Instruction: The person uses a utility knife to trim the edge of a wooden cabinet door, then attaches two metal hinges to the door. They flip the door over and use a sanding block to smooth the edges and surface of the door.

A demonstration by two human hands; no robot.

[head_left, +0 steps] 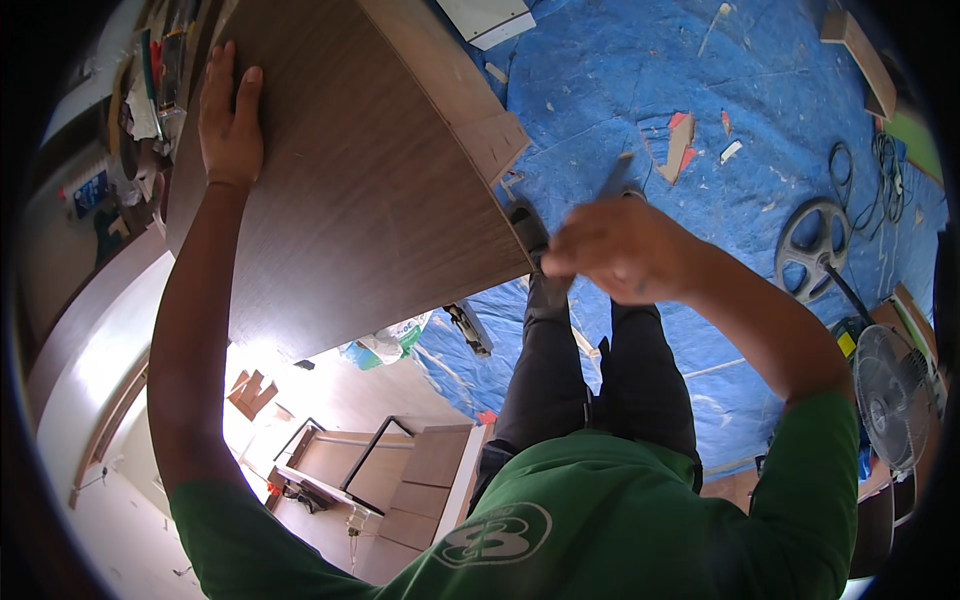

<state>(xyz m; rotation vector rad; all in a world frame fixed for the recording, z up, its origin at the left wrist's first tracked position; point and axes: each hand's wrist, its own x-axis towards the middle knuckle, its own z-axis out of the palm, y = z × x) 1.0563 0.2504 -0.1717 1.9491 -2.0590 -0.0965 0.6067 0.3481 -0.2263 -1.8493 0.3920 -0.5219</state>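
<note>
My left hand lies flat with outstretched fingers on a large brown wood-grain panel, near its far left edge. At the panel's right corner, my right hand is closed and smeared by motion. A long, narrow, dark file-like tool sticks out above its knuckles, and a blurred part shows below the fingers, beside the panel edge. The motion blur hides the tool's exact form. Along the panel's far right side runs a paler wooden side.
Blue sheeting with scraps covers the floor; I stand on it. To the right are a grey spoked wheel-shaped base, a fan and coiled cable. A cluttered shelf stands at left, and a white box at the far side.
</note>
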